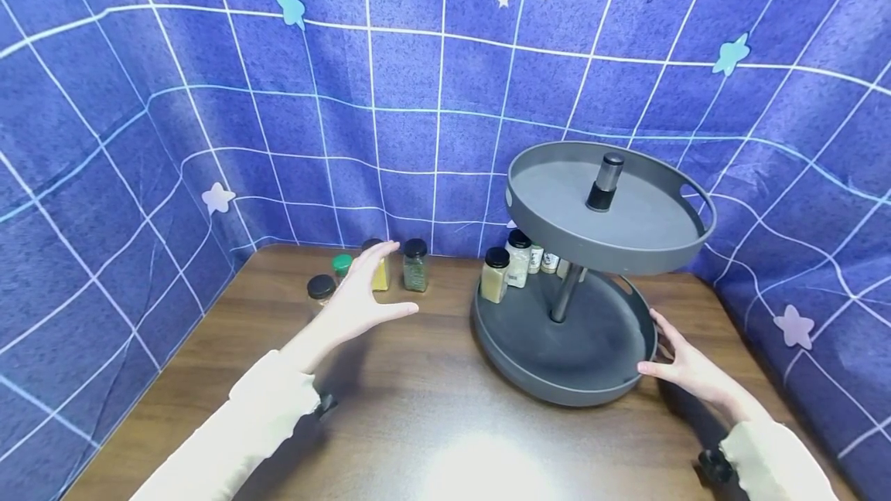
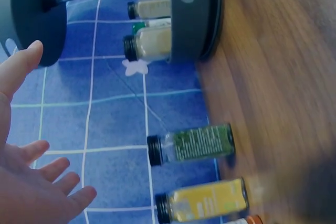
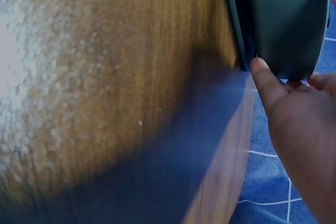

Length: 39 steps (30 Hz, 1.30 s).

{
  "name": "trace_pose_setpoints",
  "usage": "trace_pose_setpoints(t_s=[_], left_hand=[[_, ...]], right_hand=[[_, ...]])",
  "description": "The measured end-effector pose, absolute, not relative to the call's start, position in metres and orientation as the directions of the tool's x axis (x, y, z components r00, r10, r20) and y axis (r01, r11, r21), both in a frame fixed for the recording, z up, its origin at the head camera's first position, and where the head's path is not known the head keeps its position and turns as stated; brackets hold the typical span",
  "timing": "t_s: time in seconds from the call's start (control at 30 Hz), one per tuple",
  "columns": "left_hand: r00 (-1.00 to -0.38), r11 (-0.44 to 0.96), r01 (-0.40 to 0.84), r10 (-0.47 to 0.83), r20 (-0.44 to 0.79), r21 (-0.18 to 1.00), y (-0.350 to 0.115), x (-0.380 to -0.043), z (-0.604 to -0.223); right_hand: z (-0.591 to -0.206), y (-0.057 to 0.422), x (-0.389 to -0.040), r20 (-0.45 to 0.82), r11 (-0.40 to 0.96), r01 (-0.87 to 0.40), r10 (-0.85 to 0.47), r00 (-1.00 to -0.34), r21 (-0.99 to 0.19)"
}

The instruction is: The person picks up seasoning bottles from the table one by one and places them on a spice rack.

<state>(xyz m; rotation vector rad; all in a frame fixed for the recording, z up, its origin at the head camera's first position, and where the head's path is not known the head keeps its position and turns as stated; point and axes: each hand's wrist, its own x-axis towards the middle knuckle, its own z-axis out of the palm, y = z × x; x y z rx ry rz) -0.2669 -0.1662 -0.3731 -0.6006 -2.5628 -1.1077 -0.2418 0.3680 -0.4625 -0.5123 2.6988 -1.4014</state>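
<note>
A dark grey two-tier turntable (image 1: 550, 389) stands on the wooden table, its round upper tray tilted in the head view. My right hand (image 1: 689, 369) holds the side of the lower tray, thumb and fingers spread along its outer wall. To the left, my left hand (image 1: 358, 300) hovers with fingers and thumb apart, holding nothing. Nearest to it are several spice jars: a green-filled one (image 1: 415, 265), a yellow one (image 2: 212, 201), a green-capped one (image 1: 342, 264) and a black-capped one (image 1: 321, 287). The left hand partly covers this group in the head view.
On the lower tray's back left stand several spice jars, including a beige one (image 1: 495, 275) and a white one (image 1: 518, 257). A black-and-silver post (image 1: 604, 182) rises through the upper tray. Blue checked cloth (image 1: 418, 83) hangs behind and beside the table (image 1: 418, 377).
</note>
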Motion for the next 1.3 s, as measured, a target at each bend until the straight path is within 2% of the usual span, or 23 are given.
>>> trace_pose_setpoints(t_s=[0.23, 0.5, 0.87, 1.07, 1.3], left_hand=[[-0.861, 0.637, 0.471, 0.181, 0.476, 0.61, -0.188, -0.264, -0.38], [-0.865, 0.648, 0.426, 0.088, 0.494, 0.631, -0.215, -0.262, -0.389], [-0.892, 0.642, 0.332, -0.025, 0.452, 0.691, -0.244, -0.271, -0.412], [-0.92, 0.56, 0.243, -0.124, 0.371, 0.792, -0.257, -0.277, -0.426], [-0.928, 0.458, 0.236, -0.155, 0.338, 0.857, -0.268, -0.284, -0.443]], right_hand=[[-0.464, 0.368, -0.242, 0.097, 0.552, -0.264, -0.313, -0.945, -0.791], [-0.465, 0.37, -0.243, 0.062, 0.54, -0.225, -0.303, -0.951, -0.811], [-0.467, 0.37, -0.242, 0.068, 0.517, -0.219, -0.295, -0.953, -0.828], [-0.466, 0.369, -0.242, 0.065, 0.512, -0.213, -0.292, -0.954, -0.832], [-0.467, 0.37, -0.243, 0.068, 0.537, -0.218, -0.284, -0.956, -0.815]])
